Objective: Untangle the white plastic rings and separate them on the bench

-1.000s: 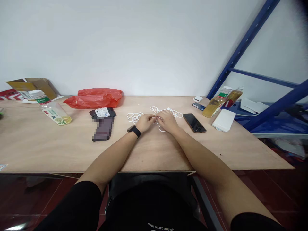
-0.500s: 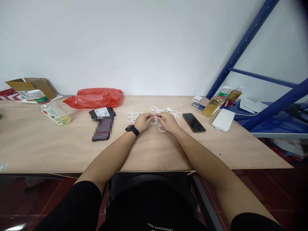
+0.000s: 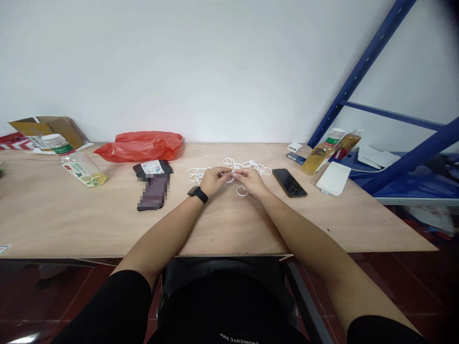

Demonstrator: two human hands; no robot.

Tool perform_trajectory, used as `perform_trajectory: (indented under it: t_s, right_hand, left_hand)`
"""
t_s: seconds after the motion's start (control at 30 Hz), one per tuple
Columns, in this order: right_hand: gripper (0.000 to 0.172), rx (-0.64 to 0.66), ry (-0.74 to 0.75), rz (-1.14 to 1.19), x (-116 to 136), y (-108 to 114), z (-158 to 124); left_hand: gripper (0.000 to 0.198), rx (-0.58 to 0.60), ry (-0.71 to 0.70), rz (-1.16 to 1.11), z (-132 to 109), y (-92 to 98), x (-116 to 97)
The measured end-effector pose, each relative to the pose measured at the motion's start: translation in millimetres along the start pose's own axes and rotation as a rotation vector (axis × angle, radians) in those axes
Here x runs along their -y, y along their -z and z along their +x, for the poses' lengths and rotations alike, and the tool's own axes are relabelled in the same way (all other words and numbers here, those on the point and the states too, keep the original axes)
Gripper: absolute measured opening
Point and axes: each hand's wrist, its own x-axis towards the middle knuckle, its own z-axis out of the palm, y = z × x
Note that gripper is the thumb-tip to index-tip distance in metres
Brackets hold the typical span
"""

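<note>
Left hand [image 3: 214,181] and right hand [image 3: 253,182] pinch together, fingertips apparently closed on a white ring [image 3: 233,172]. The right now covers less than a second ago, baring more of a lone ring [image 3: 242,196] at five o'clock; fiddly work, seemingly unfinished! Loose rings [image 3: 197,175] lie at nine, the phone [image 3: 289,183] at three.

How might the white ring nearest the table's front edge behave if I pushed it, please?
The white ring is probably light, its band being thin. Lying flat on the table, it would likely slide rather than roll. Its round outline suggests it may hold its shape.
</note>
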Motion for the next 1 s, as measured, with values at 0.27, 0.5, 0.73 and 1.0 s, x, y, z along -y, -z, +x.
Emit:
perform_trajectory:
  t_s: [0.27,0.5,0.73,1.0]
  right_hand:
    - [0.028,-0.038,0.119,-0.088,7,3,-3]
    - [0.03,-0.016,0.126,-0.128,10,4,-3]
    - [0.03,-0.007,0.131,-0.191,13,3,-4]
    - [0.023,0.028,0.213,-0.546,25,11,-3]
  left_hand:
    - [0.018,-0.021,-0.118,0.041,-1,-1.3,-6]
    - [0.016,0.016,-0.097,0.002,0,-3.3,-8]
    - [0.018,0.088,-0.108,0.078,1,1.6,-16]
    - [0.024,0.072,-0.18,0.431,10,25.8,-10]
